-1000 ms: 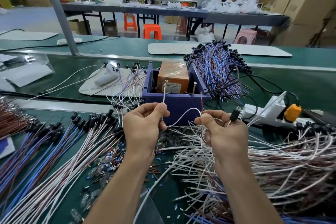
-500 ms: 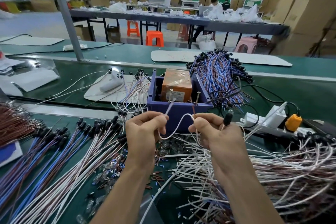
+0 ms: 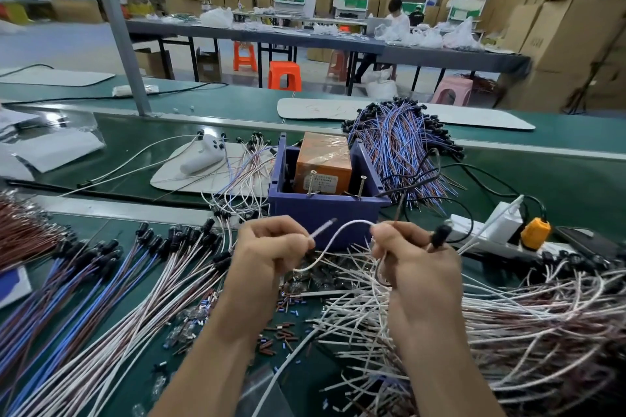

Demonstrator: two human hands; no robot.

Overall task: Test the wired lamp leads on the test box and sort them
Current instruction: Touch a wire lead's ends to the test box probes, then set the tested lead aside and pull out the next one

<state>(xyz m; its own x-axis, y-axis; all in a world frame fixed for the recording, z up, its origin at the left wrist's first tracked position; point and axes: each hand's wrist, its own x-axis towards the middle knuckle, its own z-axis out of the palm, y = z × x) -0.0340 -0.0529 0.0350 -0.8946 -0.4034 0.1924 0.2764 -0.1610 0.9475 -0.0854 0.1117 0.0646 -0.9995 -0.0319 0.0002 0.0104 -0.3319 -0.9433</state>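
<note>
No legible text anywhere. White printed label (image 3: 324, 179) on the orange tape-wrapped block (image 3: 321, 154) inside the blue plastic box (image 3: 325, 213): print too small. Markings on stacked brown cardboard cartons (image 3: 555, 27): blurred.
</note>
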